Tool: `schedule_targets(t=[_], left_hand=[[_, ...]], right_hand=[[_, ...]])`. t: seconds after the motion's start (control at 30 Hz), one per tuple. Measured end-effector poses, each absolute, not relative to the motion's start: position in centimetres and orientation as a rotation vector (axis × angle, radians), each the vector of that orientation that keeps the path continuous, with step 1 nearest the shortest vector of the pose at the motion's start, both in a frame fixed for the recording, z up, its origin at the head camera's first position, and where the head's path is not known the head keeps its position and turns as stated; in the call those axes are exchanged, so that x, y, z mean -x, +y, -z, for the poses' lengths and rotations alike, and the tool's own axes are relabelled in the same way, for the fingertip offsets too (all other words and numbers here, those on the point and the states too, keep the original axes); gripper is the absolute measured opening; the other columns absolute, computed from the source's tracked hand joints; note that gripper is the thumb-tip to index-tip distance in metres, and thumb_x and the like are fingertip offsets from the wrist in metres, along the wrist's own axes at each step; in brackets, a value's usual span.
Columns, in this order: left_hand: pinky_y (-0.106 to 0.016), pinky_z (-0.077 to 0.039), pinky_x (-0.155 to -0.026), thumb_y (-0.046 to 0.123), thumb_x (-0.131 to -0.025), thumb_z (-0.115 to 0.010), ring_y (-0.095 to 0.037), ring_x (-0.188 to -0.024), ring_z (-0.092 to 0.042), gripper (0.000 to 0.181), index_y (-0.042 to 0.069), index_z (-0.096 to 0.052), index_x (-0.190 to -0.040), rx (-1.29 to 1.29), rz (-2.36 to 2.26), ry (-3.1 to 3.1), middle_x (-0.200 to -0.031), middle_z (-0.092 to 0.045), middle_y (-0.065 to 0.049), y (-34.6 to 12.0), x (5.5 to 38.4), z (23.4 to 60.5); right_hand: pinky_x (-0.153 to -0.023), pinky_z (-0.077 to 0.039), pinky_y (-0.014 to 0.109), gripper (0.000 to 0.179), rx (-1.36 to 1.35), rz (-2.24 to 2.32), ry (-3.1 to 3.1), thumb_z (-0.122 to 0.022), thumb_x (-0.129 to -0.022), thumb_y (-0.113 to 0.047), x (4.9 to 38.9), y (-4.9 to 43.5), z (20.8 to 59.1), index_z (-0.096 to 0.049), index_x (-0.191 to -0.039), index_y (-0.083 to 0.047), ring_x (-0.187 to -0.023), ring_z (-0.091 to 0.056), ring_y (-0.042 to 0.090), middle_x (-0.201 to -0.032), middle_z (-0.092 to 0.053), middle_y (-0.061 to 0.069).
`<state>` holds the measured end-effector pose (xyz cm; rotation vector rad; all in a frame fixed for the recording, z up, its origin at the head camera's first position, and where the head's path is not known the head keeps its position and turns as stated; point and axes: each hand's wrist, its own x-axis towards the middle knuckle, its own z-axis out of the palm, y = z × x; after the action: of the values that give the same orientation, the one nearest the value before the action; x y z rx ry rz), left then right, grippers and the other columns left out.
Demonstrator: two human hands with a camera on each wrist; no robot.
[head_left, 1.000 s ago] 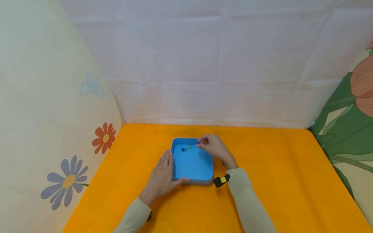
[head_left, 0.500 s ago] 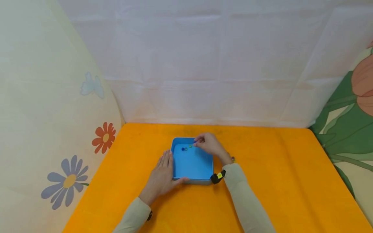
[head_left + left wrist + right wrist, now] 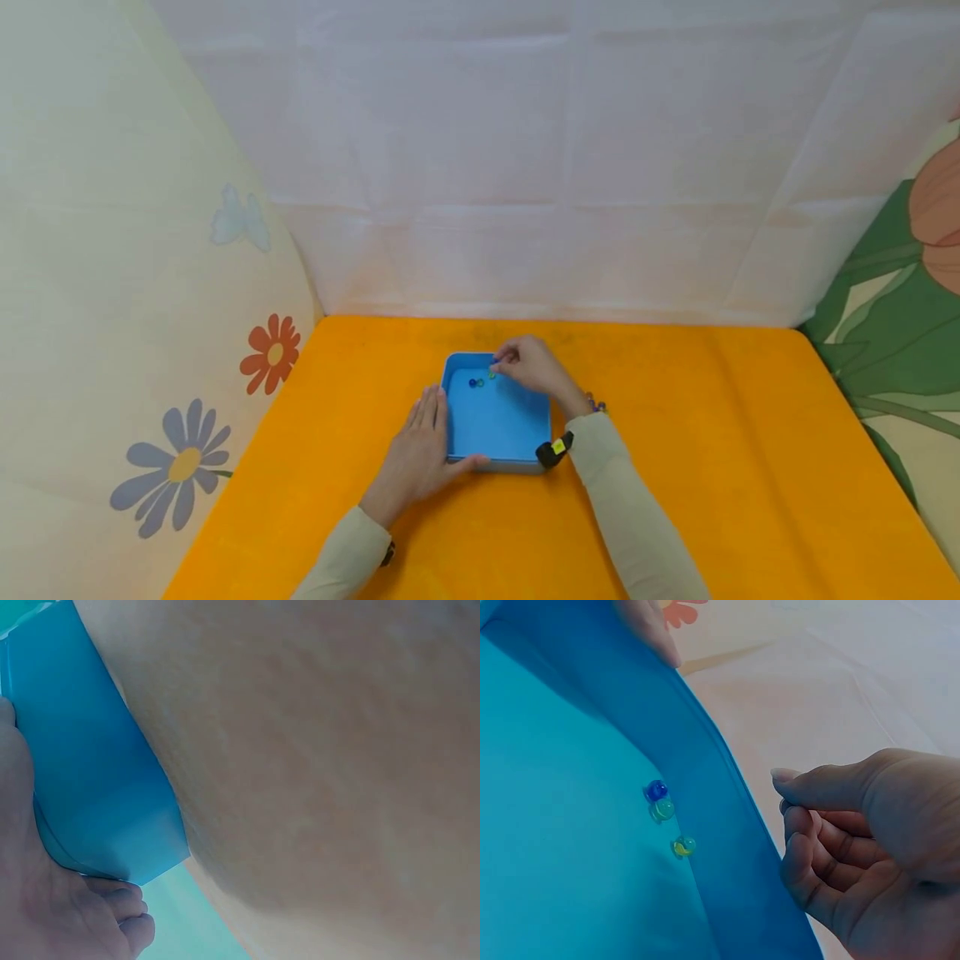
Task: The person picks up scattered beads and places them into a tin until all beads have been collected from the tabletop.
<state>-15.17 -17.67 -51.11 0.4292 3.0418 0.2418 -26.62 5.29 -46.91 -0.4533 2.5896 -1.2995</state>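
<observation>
A square blue tray with raised walls stands on the table. My left hand rests along its left side with the fingers extended and the thumb on the front edge. Above the tray's back right part, my right hand pinches a small blue marble between thumb and fingers. That marble is mostly hidden by the fingertips in the right wrist view. Near the back wall lie a dark blue marble, a pale green marble beside it, and a yellow-green marble a little apart.
Several more marbles lie on the orange table just right of my right wrist, partly hidden by it. A white cloth hangs behind the table, and flower-patterned cloths stand at both sides.
My right hand has moved left and slightly back over the tray with the blue marble. The marbles by my right wrist have come into view. The left hand stays in place.
</observation>
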Motion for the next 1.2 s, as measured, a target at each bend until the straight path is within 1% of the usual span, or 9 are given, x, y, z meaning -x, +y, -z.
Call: schedule_targets(t=[0.2,0.47,0.6,0.87,0.97,1.2], left_hand=[[-0.054,-0.031,-0.13,0.092,-0.085,-0.048,-0.041,-0.162,-0.025,0.13,-0.005,-0.017,-0.165,-0.422,-0.251,3.049,-0.174,-0.019,-0.026,-17.66,14.97,51.12],[-0.054,-0.031,-0.131,0.093,-0.085,-0.046,-0.04,-0.162,-0.025,0.13,-0.006,-0.017,-0.165,-0.43,-0.231,3.04,-0.174,-0.02,-0.027,-17.63,14.71,51.17],[-0.054,-0.03,-0.131,0.092,-0.085,-0.048,-0.04,-0.162,-0.025,0.13,-0.005,-0.017,-0.166,-0.427,-0.248,3.035,-0.174,-0.019,-0.027,-17.55,14.72,51.08],[-0.054,-0.031,-0.13,0.092,-0.085,-0.048,-0.041,-0.162,-0.027,0.13,-0.006,-0.017,-0.165,-0.449,-0.248,3.06,-0.173,-0.021,-0.027,-17.55,14.88,50.91],[-0.054,-0.032,-0.13,0.092,-0.085,-0.047,-0.041,-0.161,-0.028,0.13,-0.006,-0.019,-0.165,-0.456,-0.24,3.069,-0.173,-0.023,-0.027,-17.55,14.85,50.94],[-0.054,-0.032,-0.13,0.092,-0.085,-0.046,-0.041,-0.161,-0.028,0.13,-0.006,-0.019,-0.165,-0.457,-0.228,3.072,-0.173,-0.022,-0.027,-17.53,14.78,50.99]], right_hand=[[-0.077,-0.058,0.03,0.017,0.456,1.31,2.57,-0.07,-0.102,-0.02,26.67,4.85,47.07,-0.077,-0.11,-0.007,-0.083,-0.064,0.018,-0.096,-0.074,0.008],[-0.078,-0.058,0.03,0.018,0.434,1.29,2.546,-0.07,-0.103,-0.02,26.79,4.62,47.2,-0.077,-0.113,-0.007,-0.084,-0.064,0.019,-0.101,-0.075,0.012],[-0.076,-0.057,0.029,0.017,0.44,1.278,2.554,-0.069,-0.103,-0.018,26.95,4.5,47.49,-0.076,-0.112,-0.006,-0.083,-0.063,0.019,-0.097,-0.074,0.01],[-0.076,-0.056,0.029,0.03,0.432,1.246,2.566,-0.068,-0.103,-0.019,27.23,4.23,47.62,-0.072,-0.127,-0.001,-0.084,-0.062,0.02,-0.097,-0.072,0.009],[-0.077,-0.057,0.029,0.03,0.431,1.248,2.567,-0.069,-0.103,-0.019,27.24,4.24,47.58,-0.073,-0.127,-0.001,-0.084,-0.063,0.021,-0.098,-0.072,0.009],[-0.078,-0.058,0.029,0.029,0.434,1.258,2.559,-0.069,-0.103,-0.02,27.19,4.45,47.4,-0.073,-0.126,-0.002,-0.086,-0.064,0.02,-0.099,-0.072,0.009]])
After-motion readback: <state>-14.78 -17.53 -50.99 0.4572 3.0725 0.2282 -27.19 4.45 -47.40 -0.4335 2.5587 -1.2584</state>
